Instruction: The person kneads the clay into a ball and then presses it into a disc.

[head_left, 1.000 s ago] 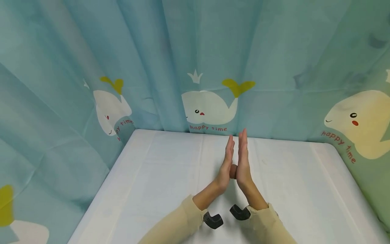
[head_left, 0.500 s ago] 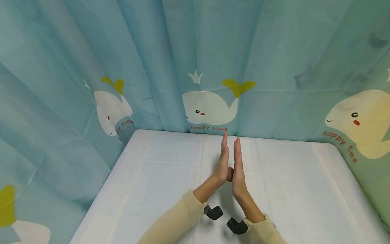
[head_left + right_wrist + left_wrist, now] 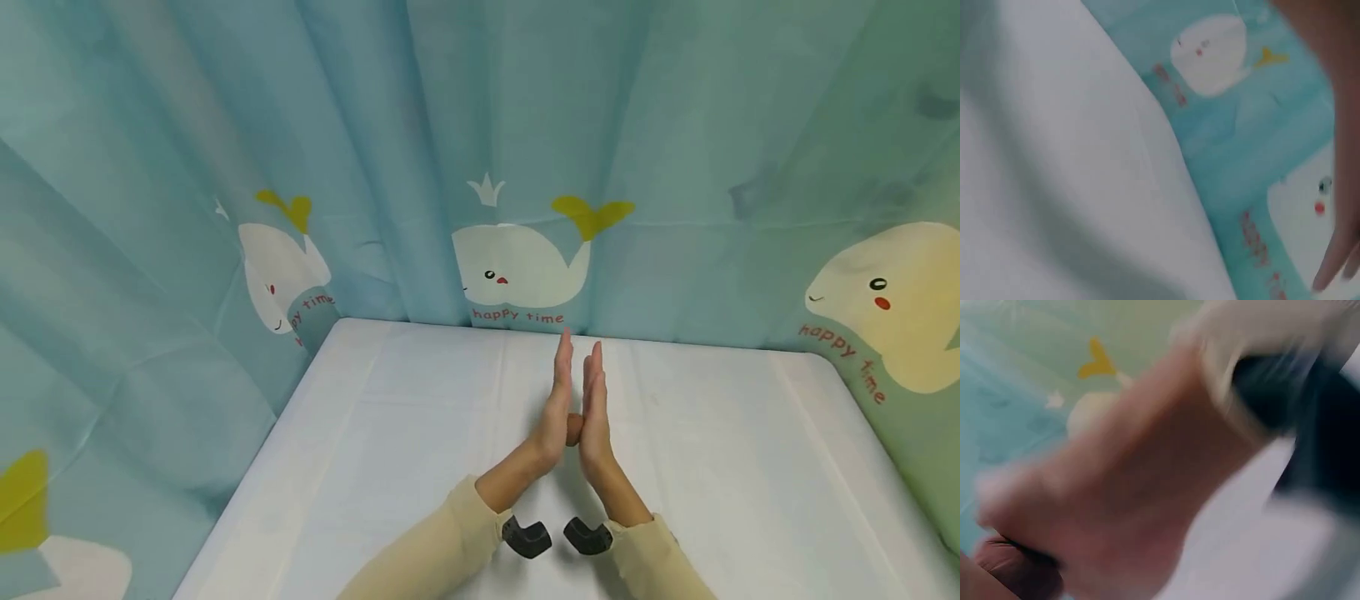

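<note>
A small brown, roundish lump sits between my two palms, above the white table. My left hand presses it from the left with fingers straight and pointing away from me. From the other side my right hand presses too, its fingers also straight. The fingertips stand a little apart, the left ones reaching slightly farther. In the left wrist view the lump shows darker, with fine lines on its surface, beside a blurred hand. Most of its sides are hidden by the palms. At the right wrist view's edge only part of a hand shows.
The white-covered table spreads out on both sides of the hands. Behind it and along its sides hangs a blue-green curtain printed with whales. Black curved wrist mounts stick out from both cream sleeves, close to each other.
The palms slide against each other: the right hand reached farther forward, drew back past the left, and now they are nearly level. The lump stays between them.
</note>
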A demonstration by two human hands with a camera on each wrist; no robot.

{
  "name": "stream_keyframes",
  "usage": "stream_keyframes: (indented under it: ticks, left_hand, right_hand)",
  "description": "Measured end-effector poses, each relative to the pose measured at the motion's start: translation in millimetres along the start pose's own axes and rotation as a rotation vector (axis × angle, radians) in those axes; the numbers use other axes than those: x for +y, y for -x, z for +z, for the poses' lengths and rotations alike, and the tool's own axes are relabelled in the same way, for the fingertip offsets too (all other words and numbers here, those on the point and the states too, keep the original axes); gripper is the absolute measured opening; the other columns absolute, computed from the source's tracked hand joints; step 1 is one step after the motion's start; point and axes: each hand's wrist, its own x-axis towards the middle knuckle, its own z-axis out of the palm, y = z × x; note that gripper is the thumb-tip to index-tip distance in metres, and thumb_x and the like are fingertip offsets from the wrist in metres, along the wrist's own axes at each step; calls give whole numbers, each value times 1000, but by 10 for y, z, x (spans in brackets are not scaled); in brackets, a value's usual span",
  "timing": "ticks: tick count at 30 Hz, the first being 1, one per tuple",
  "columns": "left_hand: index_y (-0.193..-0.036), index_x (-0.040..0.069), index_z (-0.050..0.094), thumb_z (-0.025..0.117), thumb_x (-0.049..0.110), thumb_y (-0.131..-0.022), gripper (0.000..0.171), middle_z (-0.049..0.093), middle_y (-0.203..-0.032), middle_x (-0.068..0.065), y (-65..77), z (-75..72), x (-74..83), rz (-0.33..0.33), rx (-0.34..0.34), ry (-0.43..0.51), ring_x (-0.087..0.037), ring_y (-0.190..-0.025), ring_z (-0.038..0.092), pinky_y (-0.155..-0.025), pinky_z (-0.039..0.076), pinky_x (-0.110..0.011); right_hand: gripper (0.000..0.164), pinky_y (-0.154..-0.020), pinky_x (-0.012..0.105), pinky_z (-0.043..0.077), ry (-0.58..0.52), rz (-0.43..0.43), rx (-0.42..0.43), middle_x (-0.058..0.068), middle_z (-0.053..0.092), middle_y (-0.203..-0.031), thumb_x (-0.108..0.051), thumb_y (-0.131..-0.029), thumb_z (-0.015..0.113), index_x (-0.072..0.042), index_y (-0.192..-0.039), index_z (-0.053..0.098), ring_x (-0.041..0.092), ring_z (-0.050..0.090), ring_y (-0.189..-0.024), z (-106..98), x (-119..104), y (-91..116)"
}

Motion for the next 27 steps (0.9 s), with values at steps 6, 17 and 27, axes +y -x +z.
stream_keyframes:
  ticks: [6, 17, 27]
  left_hand:
    - [-167, 20, -3, 5, 49, -111, 63, -2, -173, 3, -113, -100, -194, -55, 100, -78, -18, -158, -3, -124, 2, -53]
    - [-166, 28, -7, 2, 52, -110, 62, -9, -172, 5, 84, 110, -65, -170, -38, 108, -16, -155, 0, -121, 12, -46]
    - [-166, 24, -6, 5, 49, -111, 62, -6, -172, 10, -100, -42, -70, -91, 79, 21, -13, -156, -7, -124, -4, -54]
  right_hand:
    - [53, -112, 27, 25, -22, -65, -34, -16, 7, -170, -53, -110, 7, -48, -163, 3, 7, 5, -155, 162, -203, 188]
    - [55, -122, 33, 9, -60, -8, 42, -16, -3, -171, -57, -109, 11, -48, -162, -2, 1, -5, -155, -166, -177, -125]
    - [58, -124, 51, -4, -29, -91, -74, -9, -1, -172, -52, -110, 5, -36, -165, -2, 10, -4, -157, 62, -128, 125]
